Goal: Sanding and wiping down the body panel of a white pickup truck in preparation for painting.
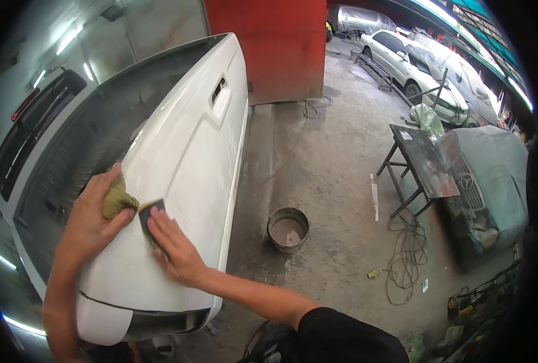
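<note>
A white pickup truck's rear end fills the left half, its tailgate (190,157) running away from me with a dark handle recess at the far part. My left hand (90,221) grips a crumpled yellow-green sponge (120,201) against the panel's top edge, beside the truck bed. Just to its right, my right hand (178,251) presses a dark grey sanding sheet (152,213) flat on the white surface with its fingers together. Part of the sheet is hidden beneath the fingers.
A bucket (288,231) of murky water stands on the concrete floor right of the truck. Farther right are a dark metal table (423,157), a covered car (487,175) and a coiled cable (405,266). A red panel (269,48) rises behind; a white car (414,69) is parked far right.
</note>
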Demonstrator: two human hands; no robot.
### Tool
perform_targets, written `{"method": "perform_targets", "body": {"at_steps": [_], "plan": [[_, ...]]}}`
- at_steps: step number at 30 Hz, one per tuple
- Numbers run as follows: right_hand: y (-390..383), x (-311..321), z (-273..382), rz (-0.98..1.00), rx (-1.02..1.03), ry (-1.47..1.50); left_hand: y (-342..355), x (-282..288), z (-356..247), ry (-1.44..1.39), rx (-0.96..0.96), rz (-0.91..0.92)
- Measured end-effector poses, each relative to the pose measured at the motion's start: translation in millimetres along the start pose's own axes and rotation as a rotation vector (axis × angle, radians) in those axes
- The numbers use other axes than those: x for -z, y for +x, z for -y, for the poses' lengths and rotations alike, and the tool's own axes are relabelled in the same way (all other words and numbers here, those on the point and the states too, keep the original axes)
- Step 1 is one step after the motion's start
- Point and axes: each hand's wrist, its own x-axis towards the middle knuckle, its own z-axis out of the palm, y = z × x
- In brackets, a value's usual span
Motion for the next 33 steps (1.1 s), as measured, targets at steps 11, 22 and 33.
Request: {"method": "perform_targets", "body": {"at_steps": [11,22,33], "plan": [[47.6,54.8,36.0,0.054,-0.321,0.568,2.7,3.4,6.4,-0.24,0.034,0.209],[61.3,56.5,-3.1,-0.127,-0.413,-0.087,6.7,-19.5,39.8,-0.192,-0.213,-0.006],[73.0,107.6,62.2,-0.164,-0.313,0.088,54.7,-39.1,-15.2,-0.115,-0.06,-0.319]]}}
